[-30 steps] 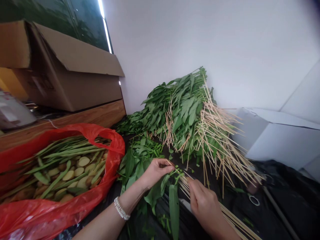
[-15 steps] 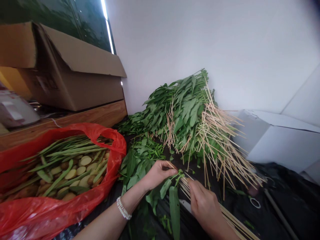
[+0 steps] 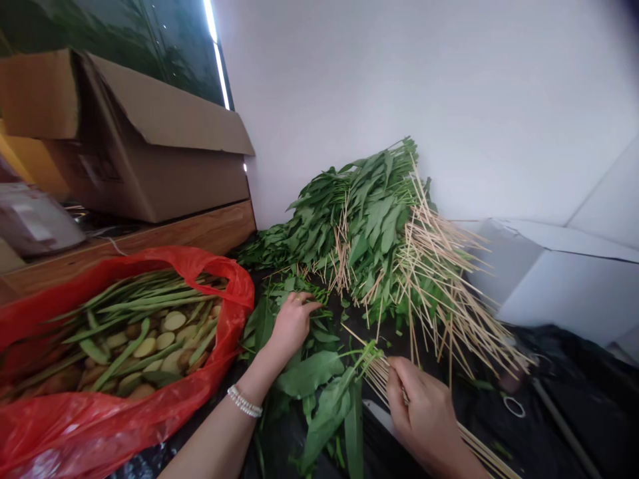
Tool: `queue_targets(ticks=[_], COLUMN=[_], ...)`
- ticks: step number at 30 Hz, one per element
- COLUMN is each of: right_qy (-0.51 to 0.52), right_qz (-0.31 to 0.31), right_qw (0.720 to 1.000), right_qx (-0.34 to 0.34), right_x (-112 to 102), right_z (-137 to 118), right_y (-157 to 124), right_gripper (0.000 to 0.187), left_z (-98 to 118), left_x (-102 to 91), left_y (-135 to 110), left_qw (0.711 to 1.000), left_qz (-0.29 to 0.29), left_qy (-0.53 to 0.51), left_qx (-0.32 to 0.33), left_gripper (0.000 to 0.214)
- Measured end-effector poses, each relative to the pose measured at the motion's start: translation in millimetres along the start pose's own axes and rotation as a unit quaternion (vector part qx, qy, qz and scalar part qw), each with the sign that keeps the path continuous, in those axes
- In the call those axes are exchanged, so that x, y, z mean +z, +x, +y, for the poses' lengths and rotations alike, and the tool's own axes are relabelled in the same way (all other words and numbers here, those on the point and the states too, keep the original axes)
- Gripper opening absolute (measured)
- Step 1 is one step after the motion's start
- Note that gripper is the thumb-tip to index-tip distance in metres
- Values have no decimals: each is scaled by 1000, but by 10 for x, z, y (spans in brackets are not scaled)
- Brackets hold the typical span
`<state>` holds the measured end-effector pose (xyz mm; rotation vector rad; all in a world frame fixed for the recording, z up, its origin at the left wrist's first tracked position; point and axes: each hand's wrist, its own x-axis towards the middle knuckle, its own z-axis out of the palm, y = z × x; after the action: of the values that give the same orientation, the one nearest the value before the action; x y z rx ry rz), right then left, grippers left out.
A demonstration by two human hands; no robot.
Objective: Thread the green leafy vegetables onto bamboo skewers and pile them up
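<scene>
Working well apart, a person's two bare hands are dividing over the greens: the right hand [image 3: 422, 406] is pinching a thin wooden skewer [image 3: 352, 334], while the left hand [image 3: 292, 326] is hovering at a pile of loose leafy greens [image 3: 260, 324], its fingertips partly hiding from view, so whether they are gripping a stem one cannot tell. The skewer is lying to the left of the right hand, its long axis running away and leftward, its bare tip pointing toward the pile. Threaded greens [image 3: 327, 402] are bunching near the right fingers, their leaves drooping toward the wearer. The left hand is sitting nearer the loose pile, whose bright stems are showing just beyond it. Below the right hand, a bundle of bare sticks [image 3: 486, 456] is stretching toward the lower right. Farther out, a heap of skewered greens [image 3: 369, 223] is leaning against a white wall [image 3: 424, 80], a red plastic bag [image 3: 235, 313] is holding beans [image 3: 164, 299] and sliced potatoes [image 3: 174, 320], and a cardboard box [image 3: 184, 179] is standing behind.
</scene>
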<state>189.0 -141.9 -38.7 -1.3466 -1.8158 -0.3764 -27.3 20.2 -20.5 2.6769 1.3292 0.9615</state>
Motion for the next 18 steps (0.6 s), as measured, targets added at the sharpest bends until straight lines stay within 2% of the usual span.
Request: queue_targets(ticks=[3,5,7,9,11,13,16,18], right_qy=[0,-3,-5,-6,-7,-11,-17,-17], right_qz=[4,4,-4,-9,-10,-10,-10,-6], right_qw=[1000,1000,1000,1000,1000,1000,1000,1000], right_qx=[-6,-7,-3,1,3,2,2,3], right_x=[-1,2,7,13,17,17,15,16], right_z=[-13,-14,-8,0,5,5,-1,-5], right_y=[12,11,3,-6,-9,-7,1,4], right_gripper=[16,16,16,17,18,19,19,18], left_z=[-17,-14,20,85,162,225,268,278], left_x=[5,-19,-67,-135,-207,-257,-261,-227], left_y=[29,52,66,65,54,40,29,24], left_qw=[998,999,1000,991,962,915,834,791], left_qz=[-12,-14,18,81,142,164,128,94], left_qy=[55,43,-10,-104,-228,-357,-510,-571], left_qx=[1,-2,-6,-13,-39,-89,-169,-199], left_gripper=[32,24,19,17,14,14,26,30])
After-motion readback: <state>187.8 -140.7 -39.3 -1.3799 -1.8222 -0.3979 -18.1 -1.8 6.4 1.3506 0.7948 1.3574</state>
